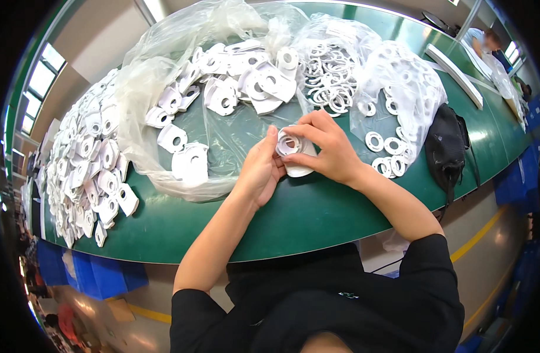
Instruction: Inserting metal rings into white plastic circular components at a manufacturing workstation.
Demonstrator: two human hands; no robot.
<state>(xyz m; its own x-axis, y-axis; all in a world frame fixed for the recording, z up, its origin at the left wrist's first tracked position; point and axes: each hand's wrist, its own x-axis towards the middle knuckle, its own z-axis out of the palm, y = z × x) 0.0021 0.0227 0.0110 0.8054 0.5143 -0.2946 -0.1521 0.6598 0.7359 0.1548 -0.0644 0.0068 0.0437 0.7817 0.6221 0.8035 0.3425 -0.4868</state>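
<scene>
Over the near middle of the green table, my two hands are together around a white plastic part. My left hand (262,167) is closed on its left side, thumb up along the edge. My right hand (330,146) pinches a white ring (282,149) against the part's round opening, with thumb and forefinger at the rim. The flat lower end of the white plastic part (299,170) shows below my right thumb. My fingers cover much of both pieces, so how far the ring sits in the opening cannot be seen.
Similar white plastic parts lie in an open clear bag (146,167), with a large heap of them (85,159) at left. Two more clear bags hold rings; several loose rings (393,145) lie at right. A black pouch (446,147) and a white strip (455,76) are farther right.
</scene>
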